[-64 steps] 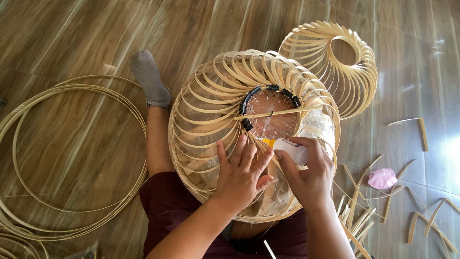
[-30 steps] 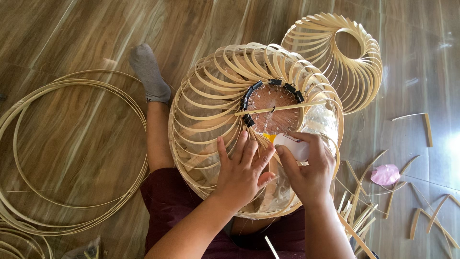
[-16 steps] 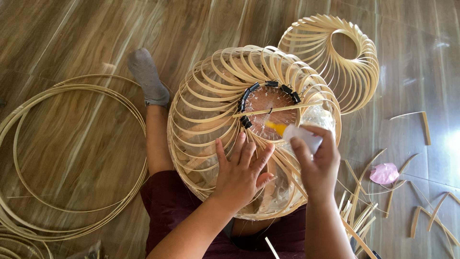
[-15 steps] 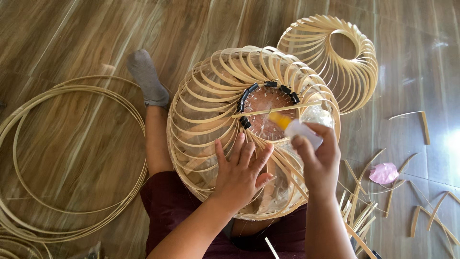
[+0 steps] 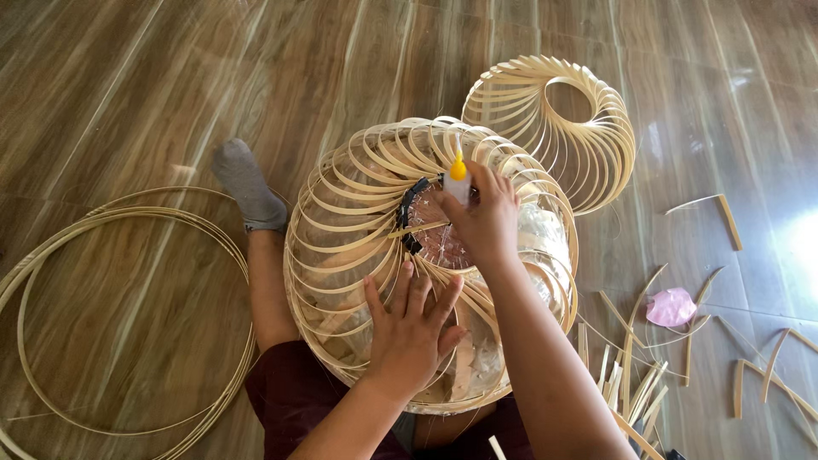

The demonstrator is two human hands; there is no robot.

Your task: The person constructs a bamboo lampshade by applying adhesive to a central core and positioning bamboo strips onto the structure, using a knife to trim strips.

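Right hand [image 5: 487, 223] grips our small glue bottle [image 5: 457, 181], yellow tip up at the dark centre ring [image 5: 412, 213]; left hand [image 5: 411, 332] lies flat, fingers spread, steadying the bamboo lampshade [image 5: 341, 247] on our lap.

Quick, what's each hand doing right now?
Left hand: open, fingers spread flat on the bamboo lampshade frame.
Right hand: closed around a small glue bottle with a yellow tip, over the frame's top ring.
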